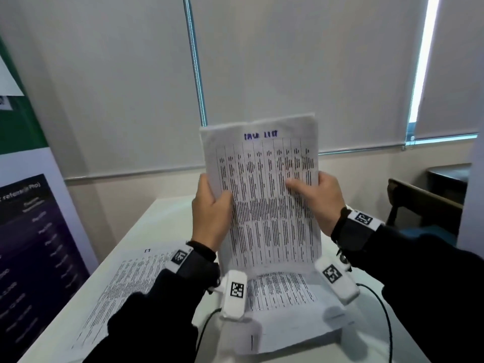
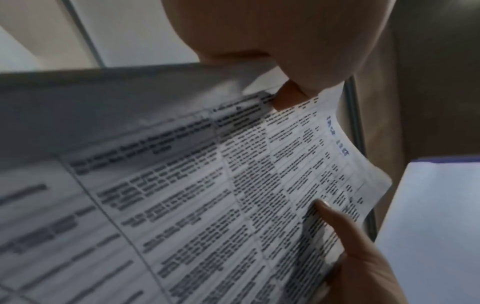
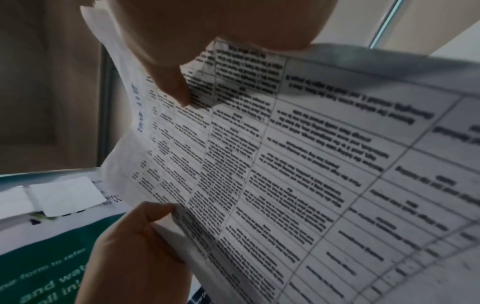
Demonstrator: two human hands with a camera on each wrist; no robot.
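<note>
A loose sheet [image 1: 123, 286] lies flat on the white counter [image 1: 162, 218] at the left. Beside it, the grip of the left hand [image 1: 209, 218] pinches the left edge of the printed pages [image 1: 269, 205], held upright above the counter; the grip of the right hand [image 1: 323, 203] pinches their right edge, thumb laid across the front

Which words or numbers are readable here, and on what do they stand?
"form to refer": green poster.
"and wat": same poster, cut off.
"Php)": dark panel.
Too blurred to read: the blue heading and table on the held sheet.
</note>
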